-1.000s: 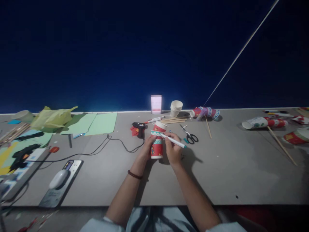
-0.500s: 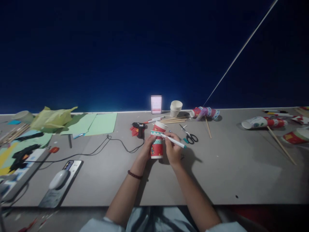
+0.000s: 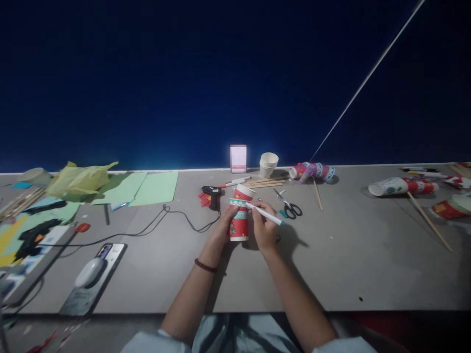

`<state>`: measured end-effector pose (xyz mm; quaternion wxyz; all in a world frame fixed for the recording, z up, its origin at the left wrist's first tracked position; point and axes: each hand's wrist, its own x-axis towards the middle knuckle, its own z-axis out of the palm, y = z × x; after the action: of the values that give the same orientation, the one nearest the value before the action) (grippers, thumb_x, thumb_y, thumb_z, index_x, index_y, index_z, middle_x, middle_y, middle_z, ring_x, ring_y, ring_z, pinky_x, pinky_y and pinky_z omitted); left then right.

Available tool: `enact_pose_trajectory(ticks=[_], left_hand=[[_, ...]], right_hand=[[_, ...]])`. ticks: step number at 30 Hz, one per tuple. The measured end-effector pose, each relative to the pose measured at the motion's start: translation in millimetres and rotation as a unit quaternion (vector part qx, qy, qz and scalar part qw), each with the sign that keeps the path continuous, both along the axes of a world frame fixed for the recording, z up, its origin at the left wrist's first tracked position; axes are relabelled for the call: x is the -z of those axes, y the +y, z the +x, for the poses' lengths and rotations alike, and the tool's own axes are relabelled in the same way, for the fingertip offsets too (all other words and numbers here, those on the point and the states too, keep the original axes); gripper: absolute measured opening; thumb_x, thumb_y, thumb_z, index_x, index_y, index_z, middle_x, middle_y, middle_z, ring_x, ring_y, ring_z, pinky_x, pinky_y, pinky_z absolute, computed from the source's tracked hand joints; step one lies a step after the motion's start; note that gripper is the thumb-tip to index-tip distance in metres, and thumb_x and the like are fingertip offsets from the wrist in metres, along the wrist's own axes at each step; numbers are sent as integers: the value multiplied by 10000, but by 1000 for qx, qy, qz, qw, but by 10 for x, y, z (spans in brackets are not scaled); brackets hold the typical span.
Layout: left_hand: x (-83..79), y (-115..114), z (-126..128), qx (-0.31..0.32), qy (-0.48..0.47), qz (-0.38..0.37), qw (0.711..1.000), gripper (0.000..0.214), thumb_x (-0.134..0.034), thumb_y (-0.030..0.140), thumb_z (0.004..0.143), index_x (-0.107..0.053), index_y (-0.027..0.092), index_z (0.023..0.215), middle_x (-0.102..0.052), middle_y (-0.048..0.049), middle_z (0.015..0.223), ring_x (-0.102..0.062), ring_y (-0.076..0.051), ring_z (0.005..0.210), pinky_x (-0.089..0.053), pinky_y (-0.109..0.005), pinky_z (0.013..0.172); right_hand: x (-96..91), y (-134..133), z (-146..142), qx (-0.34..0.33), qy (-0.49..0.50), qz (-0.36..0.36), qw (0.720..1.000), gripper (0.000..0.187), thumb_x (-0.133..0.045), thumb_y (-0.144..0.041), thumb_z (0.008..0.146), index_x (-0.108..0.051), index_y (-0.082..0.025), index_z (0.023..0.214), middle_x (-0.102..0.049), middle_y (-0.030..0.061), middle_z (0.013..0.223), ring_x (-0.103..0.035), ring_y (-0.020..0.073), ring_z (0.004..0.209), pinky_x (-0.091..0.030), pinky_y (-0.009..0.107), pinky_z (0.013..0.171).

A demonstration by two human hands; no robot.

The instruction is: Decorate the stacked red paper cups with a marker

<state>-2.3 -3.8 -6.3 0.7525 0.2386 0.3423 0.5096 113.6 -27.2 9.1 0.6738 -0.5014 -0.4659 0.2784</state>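
Head view: the red patterned paper cup (image 3: 240,218) stands at the middle of the grey table (image 3: 349,260), apparently resting on it. The left hand (image 3: 225,223) is wrapped around its side at 9 o'clock. At 3 o'clock the right hand (image 3: 264,230) pinches a white pen (image 3: 267,214), tip against the cup's upper band. Marking cleanly probably calls for a firm left-hand hold, light pen pressure so the thin wall does not dent, and the right wrist braced on the table. A glue gun (image 3: 212,195) lies at 11 o'clock, scissors (image 3: 290,206) at 2 o'clock.
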Motion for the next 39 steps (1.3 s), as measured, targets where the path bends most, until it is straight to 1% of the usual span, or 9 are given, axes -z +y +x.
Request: enact_pose_trajectory(ticks=[6,11,16,22,30,35,39], left_hand=[[8,11,2,-2,-5,2,1000,465,-775,355,732,-682,92,1103,-756,-129,918,-728,-239,837,-546,-306,831],[-11,8,6,0,-3,5,1000,473,-778,349,730,-680,99,1118,-758,-127,933,-724,-259,885,-545,-323,850],[1,6,6,-5,3,5,1000,461,-779,356,727,-688,89,1092,-756,-133,920,-726,-241,823,-546,-301,803],[12,15,1,-8,11,8,1000,455,-770,356,735,-689,90,1095,-755,-131,925,-721,-234,827,-538,-308,819],[17,12,-1,-4,17,9,1000,457,-777,387,722,-701,92,1064,-756,-131,911,-720,-229,792,-538,-304,793],[-10,6,9,-1,7,10,1000,447,-773,373,727,-701,94,1068,-756,-133,929,-721,-253,868,-534,-320,843],[-37,2,12,0,1,11,1000,432,-777,362,728,-699,85,1050,-757,-130,912,-723,-232,820,-540,-292,807]], right_hand=[[20,5,1,-8,6,2,1000,144,-571,-317,842,-632,-191,877,-695,56,868,-662,199,831,-543,334,756],[6,4,-1,5,9,-1,1000,151,-577,-328,843,-629,-191,879,-687,46,848,-656,189,808,-537,321,741],[-3,3,7,1,5,-2,1000,152,-572,-330,842,-631,-194,877,-690,40,832,-653,186,786,-535,313,716],[17,9,10,-3,6,3,1000,136,-572,-316,837,-631,-196,866,-696,47,848,-658,195,817,-539,327,742],[-6,-3,2,7,12,-8,1000,150,-577,-324,838,-633,-191,877,-682,30,805,-636,177,752,-516,298,684],[5,0,7,-7,17,2,1000,130,-582,-309,834,-634,-193,862,-689,38,829,-647,183,774,-523,304,699],[12,3,6,-7,17,9,1000,135,-580,-311,839,-633,-191,872,-692,45,848,-650,191,801,-522,316,723]])
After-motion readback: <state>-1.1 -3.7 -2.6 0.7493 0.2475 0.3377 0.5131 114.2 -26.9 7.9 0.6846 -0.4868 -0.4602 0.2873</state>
